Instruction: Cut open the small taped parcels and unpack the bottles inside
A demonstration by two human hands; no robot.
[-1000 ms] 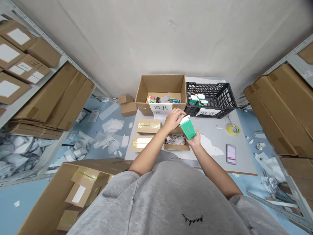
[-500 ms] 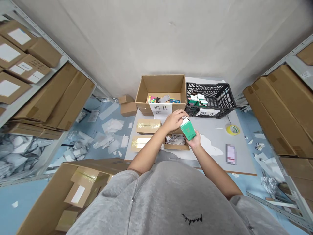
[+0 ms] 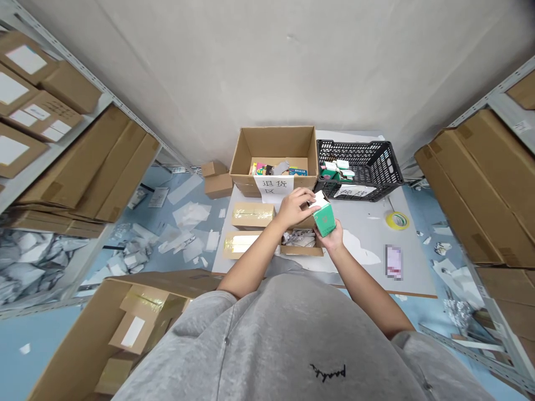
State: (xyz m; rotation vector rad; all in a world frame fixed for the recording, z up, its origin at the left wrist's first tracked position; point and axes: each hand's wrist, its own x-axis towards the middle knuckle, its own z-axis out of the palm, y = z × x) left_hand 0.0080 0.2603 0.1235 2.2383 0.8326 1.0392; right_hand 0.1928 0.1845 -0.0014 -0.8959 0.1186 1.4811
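Observation:
A small green carton (image 3: 325, 220) with a raised white top flap is held above the table. My right hand (image 3: 333, 239) grips its lower end from below. At its top, the fingers of my left hand (image 3: 296, 208) are bent against the white flap (image 3: 320, 199). Beneath my hands stands an open cardboard box (image 3: 301, 251) with crumpled grey-white paper (image 3: 299, 238) inside. The carton's interior is hidden from view.
Behind stand a large open carton (image 3: 278, 133) with colourful packs and a black crate (image 3: 378, 192) with green-and-white boxes. Taped parcels (image 3: 253, 214) lie left; yellow tape (image 3: 397, 220) and a blurred pinkish item (image 3: 393, 262) lie right. Shelves flank the table (image 3: 359, 217).
The white flap at the carton's top now stands more upright and shows more. My left fingers have shifted on it, and the carton has tilted a little more upright.

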